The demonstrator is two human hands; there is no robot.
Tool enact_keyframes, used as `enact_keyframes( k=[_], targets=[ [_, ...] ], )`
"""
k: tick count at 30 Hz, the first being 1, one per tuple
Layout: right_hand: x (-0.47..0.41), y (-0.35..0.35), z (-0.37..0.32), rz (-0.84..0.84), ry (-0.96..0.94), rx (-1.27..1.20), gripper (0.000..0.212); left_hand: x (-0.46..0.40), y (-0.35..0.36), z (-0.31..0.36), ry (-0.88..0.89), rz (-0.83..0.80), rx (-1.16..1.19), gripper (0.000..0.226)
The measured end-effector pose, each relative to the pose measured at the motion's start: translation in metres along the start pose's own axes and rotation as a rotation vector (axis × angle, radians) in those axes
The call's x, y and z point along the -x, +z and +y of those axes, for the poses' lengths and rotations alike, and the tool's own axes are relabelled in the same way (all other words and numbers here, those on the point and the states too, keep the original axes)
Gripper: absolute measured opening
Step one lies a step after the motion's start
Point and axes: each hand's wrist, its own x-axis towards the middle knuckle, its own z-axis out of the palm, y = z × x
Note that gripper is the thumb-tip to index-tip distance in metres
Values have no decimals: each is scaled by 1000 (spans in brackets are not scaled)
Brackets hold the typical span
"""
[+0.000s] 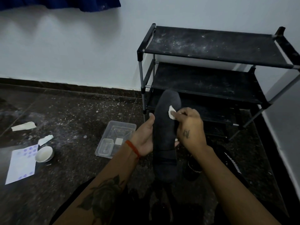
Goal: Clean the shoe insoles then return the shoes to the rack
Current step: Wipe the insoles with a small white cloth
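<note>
The right hand (pixel 189 127) pinches a small white wipe (pixel 171 112) between thumb and fingertips and presses it against the upper right part of the dark insole (pixel 165 127), the other fingers curled in loosely behind the pinch. The left hand (pixel 144 137) grips the insole along its left edge near the middle, thumb up along the rim and fingers wrapped behind, so the insole stands nearly upright in the air in front of the shoe rack (pixel 211 62), its toe end overlapping the rack's lower shelves in the view. The insole looks thin, light and flexible, with a matte fabric face that should give good grip rather than slip; held at one edge it would likely bow under the pressure of wiping, so a hold around the middle with fingers backing the face being rubbed seems the sound choice, and the toe and heel ends are best shifted into the supporting palm when their turn comes. It looks in no way fragile, though a sharp fold could crease it. A dark shoe (pixel 193 168) lies on the floor just below the right wrist, near the rack's front feet. To the left on the floor sit a clear plastic tray (pixel 128 125) with a small square pad inside, a white bowl (pixel 44 154) touching a printed paper sheet (pixel 21 166), and two crumpled paper scraps (pixel 24 126).
</note>
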Motion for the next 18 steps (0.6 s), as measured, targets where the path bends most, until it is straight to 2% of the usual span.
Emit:
enact_keyframes(
  k=[3,6,10,14,16,18],
  targets=[
    [0,10,-11,14,-29,0,33,-3,-1,-4,28,43,-83,62],
    [7,11,-19,-98,-138,-90,21,-3,-1,-4,61,83,-69,57],
    [11,3,-6,-190,-296,-59,25,-1,-4,-2,55,95,-8,60],
    [11,4,15,-105,-100,-27,22,2,-7,-10,-28,67,26,67],
    [9,9,16,-74,-85,16,29,3,-7,-14,-41,71,18,68],
    [7,16,10,-61,-92,-50,30,4,-6,-15,-27,84,20,63]
  ],
)
